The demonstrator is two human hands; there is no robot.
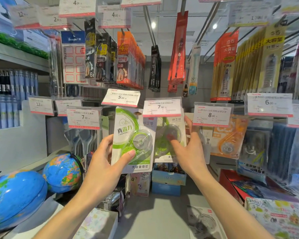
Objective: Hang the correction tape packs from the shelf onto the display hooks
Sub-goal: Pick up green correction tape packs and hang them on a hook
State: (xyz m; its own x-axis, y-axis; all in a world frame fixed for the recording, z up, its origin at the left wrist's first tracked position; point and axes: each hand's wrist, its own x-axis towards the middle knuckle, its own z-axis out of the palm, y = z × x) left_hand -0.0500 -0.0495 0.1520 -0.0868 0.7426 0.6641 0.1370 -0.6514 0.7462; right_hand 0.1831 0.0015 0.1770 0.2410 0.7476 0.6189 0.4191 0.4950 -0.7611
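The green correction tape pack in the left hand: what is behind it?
Behind the green pack, the left hand's fingers support its back. A second green pack hangs behind to the right, partly covered. The hook is hidden.

We see both of our bare forearms reaching up and forward from the lower edge of the view, converging toward the middle. Our left hand [107, 157] is raised with the thumb pressed across the front of a pack and the other fingers [106, 141] curled round behind it, a firm pinch. Our right hand [188, 149] is held upright with its back toward us, its fingers straight and spread, the thumb pointing left.
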